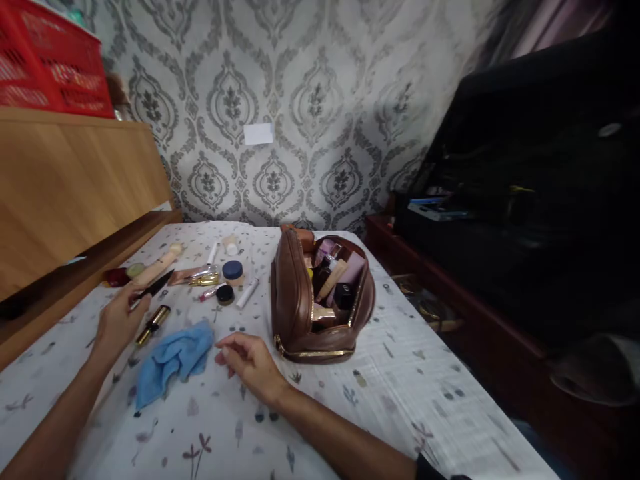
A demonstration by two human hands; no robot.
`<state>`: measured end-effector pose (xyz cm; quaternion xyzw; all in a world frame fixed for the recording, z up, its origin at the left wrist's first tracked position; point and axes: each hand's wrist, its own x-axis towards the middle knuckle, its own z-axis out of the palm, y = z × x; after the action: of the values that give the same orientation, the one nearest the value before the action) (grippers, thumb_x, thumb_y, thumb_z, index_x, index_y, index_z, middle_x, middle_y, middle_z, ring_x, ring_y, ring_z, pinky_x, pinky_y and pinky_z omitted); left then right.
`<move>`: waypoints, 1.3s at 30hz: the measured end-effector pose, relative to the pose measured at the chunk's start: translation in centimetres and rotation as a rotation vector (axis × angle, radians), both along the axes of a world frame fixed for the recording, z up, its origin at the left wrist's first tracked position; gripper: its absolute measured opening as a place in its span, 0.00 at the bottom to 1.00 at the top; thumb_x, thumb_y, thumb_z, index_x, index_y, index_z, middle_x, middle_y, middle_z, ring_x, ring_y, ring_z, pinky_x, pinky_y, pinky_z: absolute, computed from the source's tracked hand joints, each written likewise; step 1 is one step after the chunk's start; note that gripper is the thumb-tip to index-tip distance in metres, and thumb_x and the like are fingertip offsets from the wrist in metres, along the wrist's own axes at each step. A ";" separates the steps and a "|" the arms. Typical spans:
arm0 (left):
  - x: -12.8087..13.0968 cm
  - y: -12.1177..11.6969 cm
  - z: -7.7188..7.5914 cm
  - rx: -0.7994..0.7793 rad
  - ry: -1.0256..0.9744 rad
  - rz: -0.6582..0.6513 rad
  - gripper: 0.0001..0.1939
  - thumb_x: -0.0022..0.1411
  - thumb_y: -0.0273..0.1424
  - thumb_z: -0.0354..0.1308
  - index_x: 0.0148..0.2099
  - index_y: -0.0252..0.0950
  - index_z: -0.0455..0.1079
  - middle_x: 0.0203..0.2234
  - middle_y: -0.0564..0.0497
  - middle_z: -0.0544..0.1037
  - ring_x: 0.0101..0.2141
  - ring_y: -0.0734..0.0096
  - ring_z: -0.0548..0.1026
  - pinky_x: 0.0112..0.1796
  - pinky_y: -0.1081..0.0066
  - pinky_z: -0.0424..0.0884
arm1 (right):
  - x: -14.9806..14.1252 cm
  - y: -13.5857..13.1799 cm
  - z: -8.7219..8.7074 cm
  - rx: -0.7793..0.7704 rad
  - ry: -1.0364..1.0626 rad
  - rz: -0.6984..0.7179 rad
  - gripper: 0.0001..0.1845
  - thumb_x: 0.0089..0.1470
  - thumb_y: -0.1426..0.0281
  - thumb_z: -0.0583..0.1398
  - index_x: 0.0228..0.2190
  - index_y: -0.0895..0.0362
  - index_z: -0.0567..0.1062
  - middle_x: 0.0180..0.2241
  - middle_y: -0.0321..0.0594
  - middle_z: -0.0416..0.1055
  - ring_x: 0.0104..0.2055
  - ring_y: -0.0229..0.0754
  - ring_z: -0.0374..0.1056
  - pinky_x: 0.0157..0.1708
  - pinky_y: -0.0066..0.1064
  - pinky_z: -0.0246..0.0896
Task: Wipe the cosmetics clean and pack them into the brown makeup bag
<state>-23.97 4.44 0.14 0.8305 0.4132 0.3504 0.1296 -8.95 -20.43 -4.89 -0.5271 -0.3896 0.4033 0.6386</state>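
Observation:
My left hand (119, 319) is closed around one end of a slim black tapered stick (159, 283); its exact kind is unclear. Close by lies a black and gold cosmetic tube (153, 325). My right hand (253, 365) is just above the sheet, fingers loosely bent and apart, with nothing visible in them. A crumpled blue cloth (175, 360) lies between the hands. To the right of my right hand stands a brown makeup bag (291, 293), unzipped, with several cosmetics inside. A dark blue-lidded jar (233, 269), a small black-lidded jar (225, 295) and a white tube (247, 293) lie left of it.
More tubes, including a gold one (204, 281), lie on the patterned white sheet (320, 427). A wooden cabinet (75, 193) with a red basket (60, 67) borders the left. A large black case (500, 167) stands open at right. The papered wall (300, 87) closes the back.

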 end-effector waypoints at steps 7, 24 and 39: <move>2.3 -12.5 1.4 0.267 0.114 -0.242 0.16 0.66 0.40 0.48 0.49 0.39 0.71 0.38 0.50 0.80 0.33 0.65 0.77 0.33 0.71 0.70 | -0.2 0.3 0.2 0.091 0.436 0.130 0.38 0.41 0.44 0.69 0.45 0.59 0.75 0.35 0.41 0.75 0.34 0.42 0.73 0.31 0.33 0.67; -1.1 -11.1 -2.4 0.305 0.369 -0.408 0.19 0.71 0.39 0.46 0.55 0.38 0.71 0.51 0.39 0.71 0.51 0.50 0.70 0.50 0.50 0.69 | 1.1 -0.5 1.5 -0.023 0.680 0.119 0.29 0.37 0.59 0.76 0.36 0.58 0.71 0.29 0.37 0.77 0.30 0.38 0.74 0.32 0.29 0.66; 5.5 -12.1 -0.8 0.224 0.090 -0.705 0.20 0.72 0.36 0.42 0.54 0.39 0.72 0.53 0.44 0.73 0.55 0.57 0.69 0.57 0.58 0.64 | 0.9 -1.3 2.1 -0.003 0.640 0.282 0.36 0.38 0.58 0.75 0.44 0.56 0.66 0.27 0.33 0.75 0.24 0.34 0.70 0.26 0.25 0.60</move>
<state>-18.51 -7.62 -0.64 0.9454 0.0662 0.2904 0.1324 -8.08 -21.70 -2.80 -0.3160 -0.2381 0.6327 0.6657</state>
